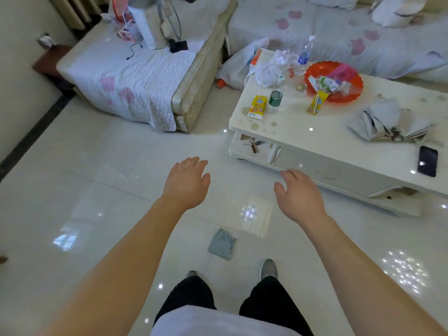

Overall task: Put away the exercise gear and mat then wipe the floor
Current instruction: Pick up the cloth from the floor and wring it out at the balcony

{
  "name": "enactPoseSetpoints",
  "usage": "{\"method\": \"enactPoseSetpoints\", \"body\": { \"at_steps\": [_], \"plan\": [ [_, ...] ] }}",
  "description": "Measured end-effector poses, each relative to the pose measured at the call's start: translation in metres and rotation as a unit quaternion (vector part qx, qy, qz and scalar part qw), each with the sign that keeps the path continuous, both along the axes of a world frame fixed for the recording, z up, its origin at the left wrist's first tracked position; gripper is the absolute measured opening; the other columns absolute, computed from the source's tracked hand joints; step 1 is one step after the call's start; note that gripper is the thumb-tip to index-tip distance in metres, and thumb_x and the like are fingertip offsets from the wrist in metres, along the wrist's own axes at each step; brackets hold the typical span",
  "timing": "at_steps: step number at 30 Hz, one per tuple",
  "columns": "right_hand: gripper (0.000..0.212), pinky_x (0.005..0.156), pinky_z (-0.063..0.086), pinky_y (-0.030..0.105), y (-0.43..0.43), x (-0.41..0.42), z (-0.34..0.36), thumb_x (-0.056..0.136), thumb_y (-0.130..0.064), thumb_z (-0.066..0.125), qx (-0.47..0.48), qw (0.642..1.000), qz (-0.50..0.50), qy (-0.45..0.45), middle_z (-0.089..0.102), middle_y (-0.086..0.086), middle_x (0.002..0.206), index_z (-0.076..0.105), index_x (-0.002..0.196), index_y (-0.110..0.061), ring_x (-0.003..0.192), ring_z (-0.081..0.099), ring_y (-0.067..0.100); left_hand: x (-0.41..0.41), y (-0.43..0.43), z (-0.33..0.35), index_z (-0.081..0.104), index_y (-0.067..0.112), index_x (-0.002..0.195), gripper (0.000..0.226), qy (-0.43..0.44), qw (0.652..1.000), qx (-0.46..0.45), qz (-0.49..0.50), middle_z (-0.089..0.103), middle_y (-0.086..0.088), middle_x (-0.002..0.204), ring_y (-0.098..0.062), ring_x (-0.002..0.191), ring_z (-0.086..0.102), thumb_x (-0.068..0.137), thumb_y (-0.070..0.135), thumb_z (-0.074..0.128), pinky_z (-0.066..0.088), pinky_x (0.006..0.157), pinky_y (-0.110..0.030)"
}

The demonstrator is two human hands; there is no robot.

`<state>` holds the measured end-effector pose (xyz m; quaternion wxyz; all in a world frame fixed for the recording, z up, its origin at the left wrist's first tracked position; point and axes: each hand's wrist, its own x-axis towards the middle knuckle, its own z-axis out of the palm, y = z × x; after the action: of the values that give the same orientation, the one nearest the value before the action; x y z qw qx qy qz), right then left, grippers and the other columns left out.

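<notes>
A person stands on a glossy white tiled floor (97, 190), both arms stretched forward. The left hand (186, 181) and right hand (299, 192) hang above the floor with fingers relaxed, holding nothing. A crumpled grey cloth (222, 244) lies on the tiles just ahead of the shoes. A low white table (327, 132) stands to the right.

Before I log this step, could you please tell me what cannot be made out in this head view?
Head view:
Mat, gear: not in frame.
Cloth: crumpled; wet or dry unclear.
Brown thing at left edge: cut off by the frame.
Bag on sofa: top cut by upper edge.
Blue-label bottle: print too small to read.
Left shoe: mostly hidden by trouser leg.
</notes>
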<state>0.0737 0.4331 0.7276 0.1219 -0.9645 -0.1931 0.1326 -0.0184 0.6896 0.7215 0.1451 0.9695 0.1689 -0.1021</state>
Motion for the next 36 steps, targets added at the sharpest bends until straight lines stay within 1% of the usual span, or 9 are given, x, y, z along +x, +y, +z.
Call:
{"method": "enactPoseSetpoints", "body": {
  "at_steps": [4,9,13,15,18,23,26,36],
  "plan": [
    [0.043,0.106,0.033,0.039,-0.018,0.037,-0.011,0.098,-0.030,0.042,-0.002,0.998,0.067,0.019,0.053,0.013,0.135,0.053,0.131,-0.005,0.125,0.044,0.031,0.001,-0.031,-0.009,0.041,0.014,0.147,0.048,0.007,0.998,-0.002,0.065,0.041,-0.009,0.152,-0.027,0.140,0.035,0.103,0.031,0.039,0.025,0.116,-0.041],
    [0.047,0.108,0.031,0.038,-0.024,0.055,-0.039,0.099,-0.032,0.040,-0.015,0.992,0.115,0.047,0.046,0.010,0.143,0.046,0.139,-0.009,0.131,0.040,0.029,-0.011,-0.054,-0.038,0.040,0.013,0.148,0.049,0.029,0.991,-0.027,0.130,0.041,-0.009,0.152,-0.028,0.141,0.035,0.103,0.031,0.040,0.027,0.115,-0.041],
    [0.047,0.110,0.026,0.035,-0.015,0.054,-0.076,0.100,-0.030,0.040,-0.029,0.986,0.148,0.068,0.045,0.010,0.145,0.044,0.141,-0.008,0.133,0.037,0.028,-0.020,-0.055,-0.076,0.039,0.015,0.149,0.049,0.046,0.988,-0.035,0.144,0.040,-0.008,0.154,-0.027,0.142,0.034,0.103,0.032,0.039,0.025,0.116,-0.040],
    [0.046,0.108,0.027,0.035,-0.008,0.051,-0.101,0.100,-0.028,0.041,-0.040,0.983,0.162,0.073,0.048,0.012,0.141,0.046,0.139,-0.006,0.130,0.040,0.029,-0.022,-0.053,-0.101,0.039,0.015,0.149,0.049,0.054,0.988,-0.035,0.140,0.039,-0.007,0.154,-0.027,0.142,0.034,0.103,0.033,0.039,0.025,0.117,-0.040],
    [0.043,0.105,0.029,0.035,0.002,0.045,-0.147,0.099,-0.026,0.043,-0.044,0.981,0.168,0.082,0.053,0.014,0.134,0.050,0.135,-0.005,0.124,0.044,0.030,-0.024,-0.049,-0.148,0.035,0.017,0.151,0.051,0.075,0.988,-0.039,0.132,0.035,-0.006,0.157,-0.026,0.144,0.030,0.103,0.035,0.037,0.023,0.119,-0.041],
    [0.045,0.109,0.030,0.036,0.011,0.035,-0.242,0.098,-0.025,0.045,-0.056,0.977,0.176,0.108,0.049,0.013,0.141,0.048,0.139,-0.007,0.128,0.043,0.030,-0.031,-0.046,-0.239,0.035,0.017,0.150,0.051,0.102,0.984,-0.054,0.132,0.036,-0.006,0.157,-0.026,0.144,0.031,0.103,0.035,0.037,0.025,0.117,-0.041],
    [0.046,0.108,0.030,0.036,0.015,0.032,-0.297,0.097,-0.027,0.043,-0.077,0.974,0.178,0.115,0.050,0.012,0.139,0.047,0.139,-0.007,0.126,0.043,0.029,-0.034,-0.046,-0.294,0.034,0.017,0.151,0.051,0.117,0.983,-0.064,0.130,0.036,-0.004,0.156,-0.025,0.141,0.034,0.103,0.036,0.036,0.028,0.114,-0.041],
    [0.048,0.110,0.028,0.036,0.015,0.036,-0.477,0.098,-0.028,0.042,-0.099,0.967,0.197,0.125,0.046,0.009,0.144,0.044,0.142,-0.009,0.133,0.038,0.028,-0.043,-0.048,-0.475,0.033,0.018,0.151,0.052,0.138,0.979,-0.070,0.130,0.037,-0.002,0.155,-0.024,0.141,0.034,0.102,0.036,0.038,0.029,0.112,-0.039]
  ]
}}
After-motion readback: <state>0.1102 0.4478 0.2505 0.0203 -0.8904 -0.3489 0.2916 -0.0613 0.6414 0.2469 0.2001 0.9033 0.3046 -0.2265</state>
